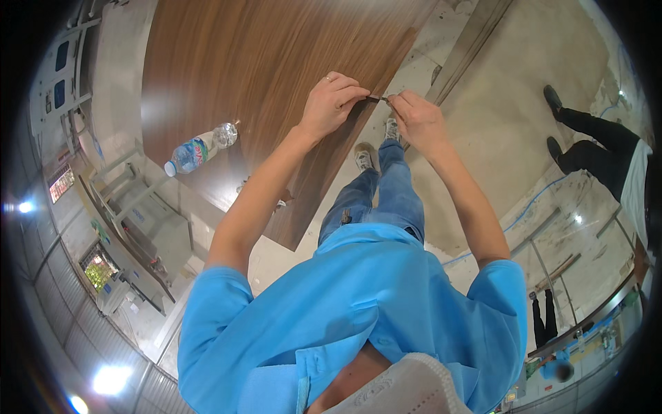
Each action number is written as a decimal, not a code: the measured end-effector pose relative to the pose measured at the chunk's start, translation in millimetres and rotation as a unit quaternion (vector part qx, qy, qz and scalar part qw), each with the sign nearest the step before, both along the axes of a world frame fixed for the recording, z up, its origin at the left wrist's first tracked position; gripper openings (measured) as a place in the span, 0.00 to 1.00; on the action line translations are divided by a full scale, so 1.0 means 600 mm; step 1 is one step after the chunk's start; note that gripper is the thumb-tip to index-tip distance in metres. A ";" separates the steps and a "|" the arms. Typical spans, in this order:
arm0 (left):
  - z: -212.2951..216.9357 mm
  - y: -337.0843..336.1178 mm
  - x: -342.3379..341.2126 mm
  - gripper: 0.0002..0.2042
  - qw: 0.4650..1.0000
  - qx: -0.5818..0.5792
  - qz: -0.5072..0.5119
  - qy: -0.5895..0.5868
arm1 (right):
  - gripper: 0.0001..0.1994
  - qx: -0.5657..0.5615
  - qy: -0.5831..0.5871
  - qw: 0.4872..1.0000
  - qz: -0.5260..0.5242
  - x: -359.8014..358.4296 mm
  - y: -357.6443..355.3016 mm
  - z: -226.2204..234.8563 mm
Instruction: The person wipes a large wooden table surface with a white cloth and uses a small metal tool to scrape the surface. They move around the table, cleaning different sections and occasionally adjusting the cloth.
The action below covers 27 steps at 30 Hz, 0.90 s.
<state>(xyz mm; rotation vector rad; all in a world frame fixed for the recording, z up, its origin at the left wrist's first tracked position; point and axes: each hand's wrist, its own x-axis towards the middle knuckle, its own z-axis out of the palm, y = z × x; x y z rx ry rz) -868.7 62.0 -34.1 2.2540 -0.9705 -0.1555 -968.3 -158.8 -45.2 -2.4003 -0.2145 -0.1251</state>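
Note:
At the right edge of a brown wood-grain board (269, 62), both my hands meet over a short, thin dark strip (374, 98). My left hand (332, 103) pinches its left end between thumb and fingertips. The fingertips of my right hand (419, 121) are closed at its other end. The strip spans the small gap between my hands; its exact kind is too small to make out. A ring shows on a left finger.
A clear plastic bottle (196, 153) with a blue cap lies on the board, left of my left arm. Small bits lie near the board's front corner. A blue cable (534, 200) runs along the floor at right, where another person in dark trousers (598, 134) stands.

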 end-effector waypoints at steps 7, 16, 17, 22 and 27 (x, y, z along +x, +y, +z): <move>0.023 -0.128 0.120 0.14 0.986 -0.012 0.012 -0.163 | 0.11 -0.154 -0.105 0.980 -0.067 0.139 -0.118 -0.054; 0.073 0.081 -0.026 0.16 0.984 -0.018 0.176 -0.019 | 0.23 -0.157 -0.061 0.983 -0.072 0.241 -0.179 -0.059; 0.076 0.126 -0.061 0.15 0.981 -0.005 0.194 -0.015 | 0.24 -0.153 -0.098 0.982 -0.056 0.227 -0.170 -0.068; 0.085 0.325 -0.235 0.16 0.946 0.102 0.308 -0.018 | 0.26 -0.107 -0.142 0.984 0.033 0.126 -0.074 -0.060; 0.048 0.456 -0.377 0.29 0.932 0.159 0.326 0.002 | 0.28 -0.109 -0.101 0.987 0.065 -0.015 0.054 -0.060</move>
